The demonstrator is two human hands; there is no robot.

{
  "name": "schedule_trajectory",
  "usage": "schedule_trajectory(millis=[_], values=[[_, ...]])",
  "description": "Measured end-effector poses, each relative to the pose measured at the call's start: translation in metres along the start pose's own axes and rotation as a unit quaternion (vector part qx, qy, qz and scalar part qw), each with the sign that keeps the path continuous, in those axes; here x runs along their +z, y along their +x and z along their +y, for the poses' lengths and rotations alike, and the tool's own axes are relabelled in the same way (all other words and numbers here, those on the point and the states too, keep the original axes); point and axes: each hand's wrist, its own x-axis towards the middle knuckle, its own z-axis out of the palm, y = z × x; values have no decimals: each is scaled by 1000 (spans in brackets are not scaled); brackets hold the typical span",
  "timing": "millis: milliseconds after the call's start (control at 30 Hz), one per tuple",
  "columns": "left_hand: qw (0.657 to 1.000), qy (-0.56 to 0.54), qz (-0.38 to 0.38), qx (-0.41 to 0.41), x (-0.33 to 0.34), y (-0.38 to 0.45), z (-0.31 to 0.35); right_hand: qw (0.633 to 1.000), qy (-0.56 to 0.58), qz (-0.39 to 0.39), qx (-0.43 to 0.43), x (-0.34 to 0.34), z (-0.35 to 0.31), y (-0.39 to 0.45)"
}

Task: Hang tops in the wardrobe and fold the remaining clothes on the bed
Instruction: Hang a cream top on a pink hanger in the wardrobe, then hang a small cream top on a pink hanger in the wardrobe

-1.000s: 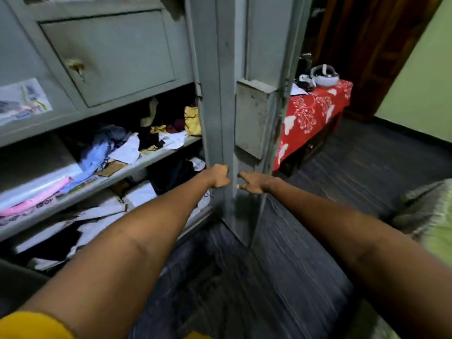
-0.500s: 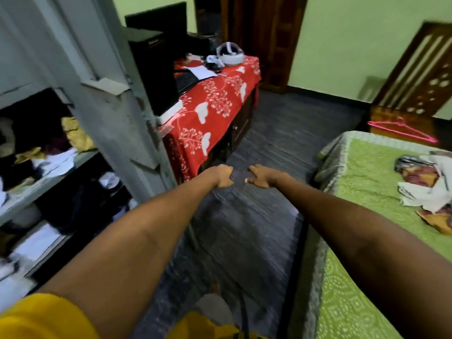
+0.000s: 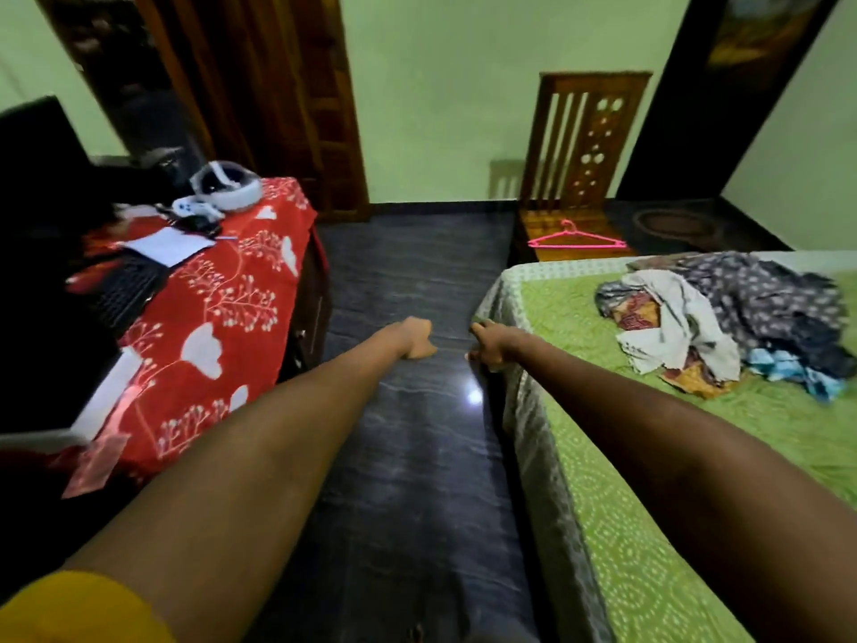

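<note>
Reaching forward, left hand point(image 3: 417, 340) fisted

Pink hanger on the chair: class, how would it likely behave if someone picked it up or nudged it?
The pink hanger looks like thin plastic, so probably light and fairly stiff. It lies flat on the wooden chair seat, so a nudge would likely slide it, not roll it.
</note>
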Motion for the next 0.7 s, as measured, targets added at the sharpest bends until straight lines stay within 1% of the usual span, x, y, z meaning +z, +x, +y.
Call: schedule_trajectory(millis=[200,433,567,700], values=[[997,26,-47,62,-26,84,11,998,17,-5,62,-16,47,46],[989,54,-72,119,-63,202,32,993,34,-12,110,-37,122,127],[984,71,-69,148,-97,271,54,988,64,-14,139,-63,173,173],[981,90,-59,159,-116,355,73,980,92,-4,174,-83,222,207]])
